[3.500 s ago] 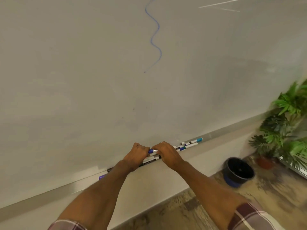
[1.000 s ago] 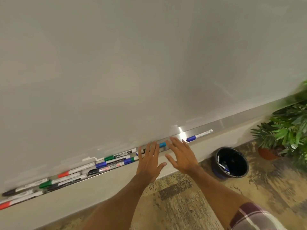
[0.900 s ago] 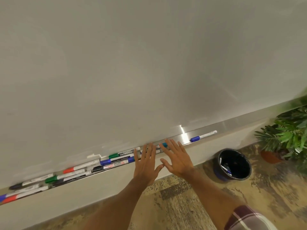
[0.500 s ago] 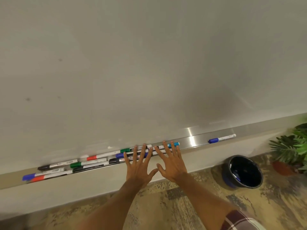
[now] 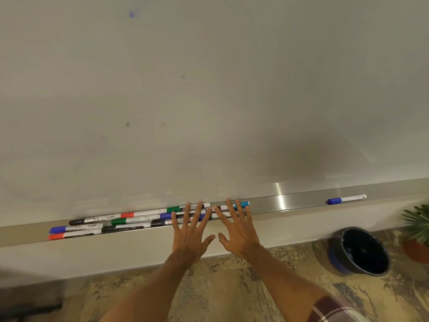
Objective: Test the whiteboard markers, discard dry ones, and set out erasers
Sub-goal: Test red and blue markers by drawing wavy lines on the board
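Several markers (image 5: 130,221) with red, green, blue and black caps lie end to end in rows on the metal tray (image 5: 290,202) under the whiteboard (image 5: 209,89). My left hand (image 5: 190,233) and my right hand (image 5: 236,231) are held side by side, fingers spread and straight, over the right end of that row. Neither hand holds anything. Whether the fingertips touch the markers I cannot tell. A single blue-capped marker (image 5: 347,199) lies apart, far to the right on the tray.
A dark round bin (image 5: 362,251) stands on the patterned floor at the lower right, below the tray. A potted plant (image 5: 417,228) is at the right edge. Small faint ink spots mark the whiteboard.
3.5 s ago both hands gripped markers on the tray; since then they let go and spread flat. Over the last second the view swung left and the hands stayed over the row's right end.
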### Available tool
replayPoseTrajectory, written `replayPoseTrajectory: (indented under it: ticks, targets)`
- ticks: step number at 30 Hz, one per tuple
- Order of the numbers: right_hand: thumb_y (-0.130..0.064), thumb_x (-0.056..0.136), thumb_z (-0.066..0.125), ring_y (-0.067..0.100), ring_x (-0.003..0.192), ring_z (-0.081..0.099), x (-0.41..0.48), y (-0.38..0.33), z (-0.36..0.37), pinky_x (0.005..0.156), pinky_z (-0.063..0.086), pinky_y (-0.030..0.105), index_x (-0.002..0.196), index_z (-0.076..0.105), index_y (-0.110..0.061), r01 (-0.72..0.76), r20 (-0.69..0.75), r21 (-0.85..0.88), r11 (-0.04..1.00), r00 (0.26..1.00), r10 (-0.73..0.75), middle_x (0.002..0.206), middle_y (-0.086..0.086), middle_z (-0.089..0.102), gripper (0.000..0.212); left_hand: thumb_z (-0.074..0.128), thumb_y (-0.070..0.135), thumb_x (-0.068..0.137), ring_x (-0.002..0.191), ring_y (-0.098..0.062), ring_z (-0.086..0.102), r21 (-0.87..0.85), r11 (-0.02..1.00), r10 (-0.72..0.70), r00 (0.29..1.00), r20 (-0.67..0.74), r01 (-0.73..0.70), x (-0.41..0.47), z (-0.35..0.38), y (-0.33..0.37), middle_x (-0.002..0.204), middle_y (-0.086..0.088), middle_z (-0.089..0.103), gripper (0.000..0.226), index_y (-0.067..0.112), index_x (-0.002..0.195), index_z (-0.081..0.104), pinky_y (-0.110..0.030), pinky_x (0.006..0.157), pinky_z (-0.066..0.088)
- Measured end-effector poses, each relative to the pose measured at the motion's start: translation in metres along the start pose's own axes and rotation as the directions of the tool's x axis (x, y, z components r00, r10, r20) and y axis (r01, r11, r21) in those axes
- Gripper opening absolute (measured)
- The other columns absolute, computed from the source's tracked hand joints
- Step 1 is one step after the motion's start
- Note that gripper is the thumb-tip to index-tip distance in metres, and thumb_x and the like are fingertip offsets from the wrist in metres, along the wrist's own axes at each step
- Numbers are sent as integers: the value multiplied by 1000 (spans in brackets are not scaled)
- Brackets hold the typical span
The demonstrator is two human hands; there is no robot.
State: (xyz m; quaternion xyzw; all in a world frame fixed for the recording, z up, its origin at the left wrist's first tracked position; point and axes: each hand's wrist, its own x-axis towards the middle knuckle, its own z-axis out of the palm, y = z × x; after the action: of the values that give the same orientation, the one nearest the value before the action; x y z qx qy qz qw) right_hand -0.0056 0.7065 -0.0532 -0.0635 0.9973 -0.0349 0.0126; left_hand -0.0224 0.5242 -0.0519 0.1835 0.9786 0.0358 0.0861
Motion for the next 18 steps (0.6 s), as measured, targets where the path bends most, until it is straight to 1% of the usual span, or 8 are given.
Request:
replayPoseTrajectory:
  ticks: [2, 5, 8, 11, 14, 16, 17, 18]
  targets:
    - [-73, 75, 41, 38, 138, 26, 2, -15, -2, 110, 3, 56, 149, 12, -35, -13, 21, 6, 1000, 1000, 12, 157, 7, 10, 89, 14, 77, 87, 146, -38, 17, -1, 1000, 7, 1000, 0, -7, -4, 0, -13, 160, -6, 22, 79, 31, 152, 24, -70, 109, 9]
    - [-72, 81, 34, 37, 139, 27, 2, -34, -5, 109, 5, 55, 149, 13, -35, -64, 32, 13, 998, 997, 64, 157, 7, 17, 81, 13, 75, 89, 146, -37, 16, -4, 1000, 30, 999, -20, -30, -11, -4, -28, 160, -7, 23, 77, 32, 153, 17, -70, 108, 11]
    - [-70, 88, 16, 35, 140, 26, 1, -56, -10, 111, 15, 60, 148, 19, -35, -118, 2, 34, 992, 993, 118, 155, 7, 24, 70, 15, 74, 90, 146, -36, 14, -2, 999, 35, 998, -43, -35, -22, -11, -44, 161, -7, 19, 76, 33, 153, 16, -70, 109, 8]
    - [-68, 90, 10, 32, 137, 33, 1, -87, -19, 106, 27, 60, 147, 23, -31, -133, -22, 50, 990, 991, 134, 152, 6, 31, 70, 14, 73, 92, 146, -35, 14, 1, 999, 32, 998, -56, -32, -33, -22, -68, 161, -6, 18, 74, 32, 154, 16, -68, 110, 7]
    - [-68, 91, 7, 30, 138, 32, 0, -124, -26, 110, 20, 58, 147, 22, -30, -112, -25, 58, 992, 993, 113, 151, 5, 33, 69, 12, 71, 94, 143, -37, 26, -9, 1000, 11, 999, -36, -12, -48, -29, -101, 156, -8, 31, 73, 28, 151, 30, -64, 109, 7]
    - [-68, 91, 9, 29, 138, 32, 2, -152, -28, 107, 15, 55, 146, 24, -30, -100, -17, 62, 993, 995, 101, 151, 5, 34, 68, 9, 72, 94, 140, -37, 34, -10, 1000, -26, 999, -24, 26, -61, -36, -126, 155, -8, 34, 74, 28, 148, 34, -61, 109, 6]
    - [-68, 91, 9, 29, 138, 32, 3, -166, -29, 106, 15, 54, 146, 25, -30, -95, -18, 59, 994, 995, 96, 151, 5, 34, 68, 4, 74, 92, 142, -37, 29, -3, 999, -38, 999, -32, 38, -68, -40, -139, 157, -8, 28, 78, 28, 149, 29, -60, 110, 4]
    - [-68, 91, 9, 29, 138, 32, 4, -181, -29, 106, 15, 55, 146, 26, -30, -92, -19, 61, 994, 995, 93, 151, 5, 34, 68, -7, 77, 87, 146, -35, 16, 13, 999, -42, 998, -39, 43, -74, -45, -152, 161, -6, 14, 83, 31, 151, 18, -60, 111, -4]
